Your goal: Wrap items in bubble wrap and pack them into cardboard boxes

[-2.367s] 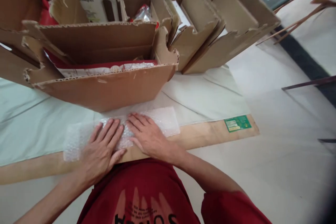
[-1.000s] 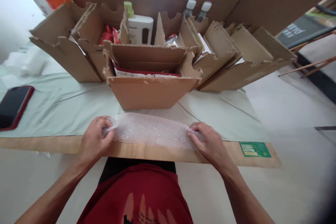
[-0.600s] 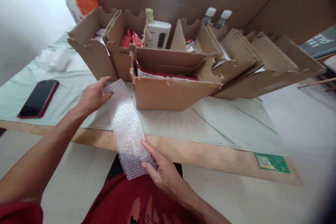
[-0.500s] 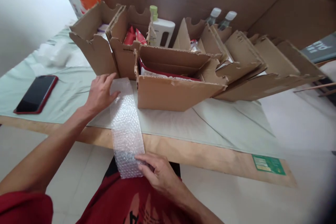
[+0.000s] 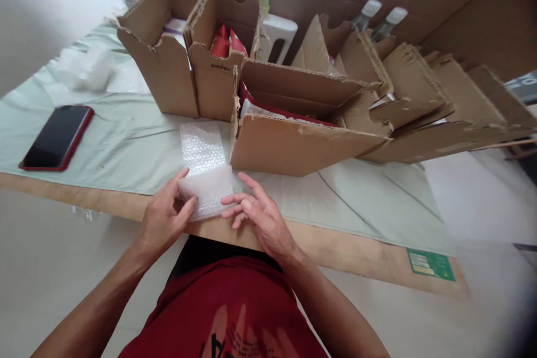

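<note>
A strip of clear bubble wrap (image 5: 203,165) lies on the pale green sheet (image 5: 126,145) at the table's near edge, its near end folded over onto itself. My left hand (image 5: 165,218) pinches the folded end's left side between thumb and fingers. My right hand (image 5: 255,218) rests its fingertips against the fold's right edge, fingers spread. Just behind the wrap stands an open cardboard box (image 5: 293,142) with a red and white item inside.
A red-cased phone (image 5: 56,137) lies at the left. Several open cardboard boxes (image 5: 168,61) stand in a row behind, holding red packets (image 5: 224,45), a white bottle (image 5: 277,33) and two capped bottles (image 5: 380,17). A green sticker (image 5: 430,264) marks the wooden table edge.
The bubble wrap went from stretched sideways between both hands to lying lengthwise on the table. Its near end is now folded over, with both hands brought together on the fold.
</note>
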